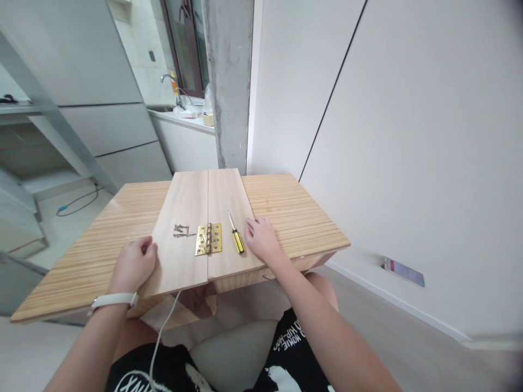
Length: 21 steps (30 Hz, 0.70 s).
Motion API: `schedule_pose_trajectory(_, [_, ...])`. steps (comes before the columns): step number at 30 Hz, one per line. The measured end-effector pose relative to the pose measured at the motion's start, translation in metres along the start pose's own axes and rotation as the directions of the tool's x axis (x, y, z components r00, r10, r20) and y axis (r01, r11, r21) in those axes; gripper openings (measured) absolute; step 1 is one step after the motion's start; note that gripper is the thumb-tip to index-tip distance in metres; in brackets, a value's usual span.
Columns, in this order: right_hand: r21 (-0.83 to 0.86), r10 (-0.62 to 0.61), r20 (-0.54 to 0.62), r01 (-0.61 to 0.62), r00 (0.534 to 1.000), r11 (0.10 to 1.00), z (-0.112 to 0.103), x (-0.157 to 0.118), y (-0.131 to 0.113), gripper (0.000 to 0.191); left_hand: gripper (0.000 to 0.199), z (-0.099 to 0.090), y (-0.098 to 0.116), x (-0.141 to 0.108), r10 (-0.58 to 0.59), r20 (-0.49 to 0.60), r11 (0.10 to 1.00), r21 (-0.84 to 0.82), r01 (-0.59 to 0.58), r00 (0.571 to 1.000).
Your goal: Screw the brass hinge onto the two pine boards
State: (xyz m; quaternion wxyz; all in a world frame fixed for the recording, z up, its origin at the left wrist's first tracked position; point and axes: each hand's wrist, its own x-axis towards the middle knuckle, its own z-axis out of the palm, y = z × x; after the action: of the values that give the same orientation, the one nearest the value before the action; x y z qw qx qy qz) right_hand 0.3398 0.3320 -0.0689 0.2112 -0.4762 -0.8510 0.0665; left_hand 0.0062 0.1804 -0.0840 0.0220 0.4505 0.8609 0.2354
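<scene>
Two pale wooden boards, a left board (180, 201) and a right board (224, 188), lie side by side with a thin seam between them. A brass hinge (208, 239) lies unfolded across that seam. To its left, several screws (182, 231) are scattered on the left board. A screwdriver (236, 235) with a yellow-and-black handle rests on the right board. My left hand (134, 264) is curled closed at the left board's outer edge, with nothing visible in it. My right hand (261, 238) lies over the right board's outer edge beside the screwdriver, fingers loosely bent and holding nothing.
The boards lie on a wood-grain table (290, 212). A white cable (165, 321) hangs by the front edge, above my lap. A phone (404, 271) is at the right near the wall. Behind are a concrete pillar (231, 81) and a sink counter (188, 122).
</scene>
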Motion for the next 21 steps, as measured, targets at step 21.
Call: schedule_pose_trajectory(21, [-0.005,-0.044,-0.066,0.044,0.997,0.999,-0.021,-0.003,0.093,0.038,0.027,0.032,0.092,-0.02,0.118,-0.022,0.99,-0.081,-0.119,0.993])
